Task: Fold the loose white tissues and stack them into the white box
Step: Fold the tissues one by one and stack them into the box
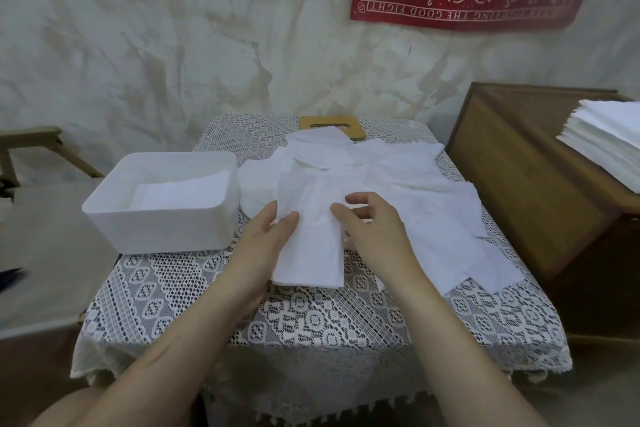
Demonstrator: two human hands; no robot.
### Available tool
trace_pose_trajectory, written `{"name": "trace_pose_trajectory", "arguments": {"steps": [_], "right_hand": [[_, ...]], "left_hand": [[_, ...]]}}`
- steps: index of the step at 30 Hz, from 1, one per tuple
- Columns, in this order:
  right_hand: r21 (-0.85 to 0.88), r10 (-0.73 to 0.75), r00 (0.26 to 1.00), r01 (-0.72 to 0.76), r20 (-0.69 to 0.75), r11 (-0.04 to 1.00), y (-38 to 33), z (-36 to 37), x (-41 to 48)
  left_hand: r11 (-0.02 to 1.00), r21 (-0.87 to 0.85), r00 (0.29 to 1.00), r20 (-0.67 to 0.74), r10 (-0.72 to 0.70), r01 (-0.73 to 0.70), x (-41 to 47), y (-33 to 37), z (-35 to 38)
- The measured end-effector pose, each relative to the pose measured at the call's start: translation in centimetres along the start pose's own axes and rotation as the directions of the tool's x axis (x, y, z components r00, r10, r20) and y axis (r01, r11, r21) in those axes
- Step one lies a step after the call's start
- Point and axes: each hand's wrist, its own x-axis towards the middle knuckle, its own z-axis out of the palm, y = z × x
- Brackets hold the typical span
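A white tissue (311, 246) lies folded lengthwise on the lace tablecloth in front of me. My left hand (266, 239) grips its left edge, thumb on top. My right hand (374, 222) pinches its upper right edge with fingers curled. Behind and to the right spreads a heap of loose white tissues (398, 177). The white box (162, 229) stands at the table's left side, open on top, with folded tissues (180, 191) lying flat inside.
A wooden lid with a slot (332, 125) lies at the table's far edge, partly under tissues. A wooden cabinet (519, 166) stands at the right, carrying a neat stack of white sheets (609, 139). A wooden chair (31, 149) is at the left.
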Motion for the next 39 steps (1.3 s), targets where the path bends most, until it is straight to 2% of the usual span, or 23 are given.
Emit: {"name": "trace_pose_trajectory", "arguments": {"steps": [3, 5, 10, 12, 15, 18, 20, 22, 24, 26, 31, 34, 36, 39], "right_hand": [[0.191, 0.161, 0.96, -0.206, 0.227, 0.96, -0.5, -0.6, -0.1], [0.269, 0.188, 0.919, -0.289, 0.346, 0.919, -0.7, -1.0, -0.3], [0.379, 0.169, 0.898, -0.334, 0.405, 0.863, -0.3, -1.7, -0.1], [0.34, 0.157, 0.905, -0.302, 0.394, 0.891, -0.2, -1.6, 0.0], [0.367, 0.111, 0.957, -0.208, 0.268, 0.907, 0.0, -1.5, -0.1], [0.471, 0.08, 0.982, -0.153, 0.172, 0.869, 0.3, -2.1, -0.1], [0.447, 0.06, 0.976, -0.151, 0.211, 0.882, 0.6, -2.5, -0.4], [0.334, 0.025, 0.958, -0.124, 0.287, 0.934, 0.5, -2.8, -1.2], [0.213, 0.003, 0.952, -0.072, 0.307, 0.974, 0.5, -2.7, -2.1], [0.164, 0.003, 0.96, -0.051, 0.28, 0.985, 0.8, -2.5, -2.8], [0.222, -0.088, 0.977, 0.044, 0.193, 0.974, 1.3, -1.5, -3.8], [0.241, -0.137, 0.981, 0.102, 0.136, 0.965, 1.2, -1.3, -4.1], [0.254, -0.131, 0.979, 0.089, 0.154, 0.963, 1.0, -1.5, -4.1], [0.138, -0.095, 0.97, 0.065, 0.222, 0.988, 1.4, -1.9, -3.8]], "left_hand": [[0.999, 0.025, 0.998, 0.059, -0.033, 0.032, -0.2, 0.4, -0.4], [0.996, 0.063, 0.992, 0.101, -0.068, 0.062, -0.2, 0.6, -0.8], [0.988, 0.096, 0.967, 0.212, -0.139, 0.121, -0.4, 0.9, -1.7], [0.985, 0.103, 0.954, 0.255, -0.159, 0.137, -0.7, 1.1, -1.8], [0.976, 0.165, 0.938, 0.291, -0.189, 0.145, -0.8, 1.3, -2.2], [0.982, 0.139, 0.981, 0.13, -0.143, 0.124, -0.3, 1.3, -2.6], [0.994, 0.1, 0.999, 0.011, -0.046, 0.045, 0.0, 1.2, -3.1], [0.996, 0.082, 0.998, -0.032, 0.047, -0.044, -0.2, 1.2, -3.2], [0.994, 0.063, 0.996, -0.025, 0.09, -0.088, -0.6, 1.0, -2.9], [0.995, 0.02, 0.995, -0.008, 0.095, -0.095, -1.1, 0.6, -2.3], [0.993, 0.068, 0.996, -0.006, 0.092, -0.091, -1.7, -0.1, -1.9], [0.993, 0.029, 0.993, 0.004, 0.115, -0.115, -1.7, 0.3, -2.0], [0.992, 0.046, 0.993, 0.024, 0.113, -0.114, -1.6, 0.6, -2.2], [0.992, 0.103, 0.996, 0.066, 0.061, -0.068, -1.3, 0.4, -2.6]]}}
